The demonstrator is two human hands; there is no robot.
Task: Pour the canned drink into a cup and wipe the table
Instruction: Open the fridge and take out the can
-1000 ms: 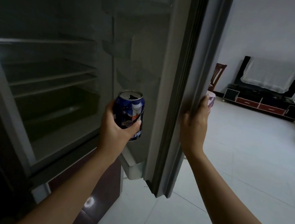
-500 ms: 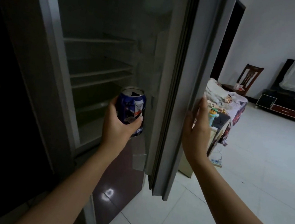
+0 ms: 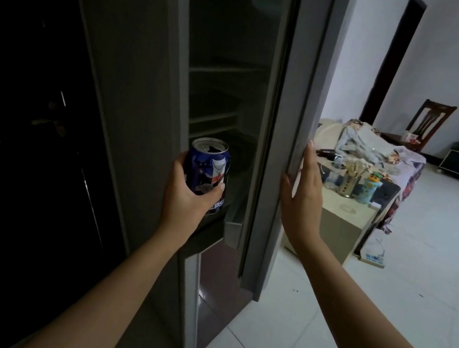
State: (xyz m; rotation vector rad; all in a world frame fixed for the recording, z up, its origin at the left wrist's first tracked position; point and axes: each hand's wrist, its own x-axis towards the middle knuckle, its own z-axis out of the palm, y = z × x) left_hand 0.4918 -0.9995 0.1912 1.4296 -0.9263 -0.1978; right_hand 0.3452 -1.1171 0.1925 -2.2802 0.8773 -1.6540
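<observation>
L hand [image 3: 186,197] w/ can [image 3: 208,171], fridge door [image 3: 294,124]

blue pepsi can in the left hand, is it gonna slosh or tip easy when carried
The blue aluminium drink can looks already opened at its top, so tilting it would probably spill. The left hand grips it upright around the body, which seems secure. Its smooth thin metal wall may dent if squeezed, and it could be slippery if it came cold from the grey fridge.
</observation>
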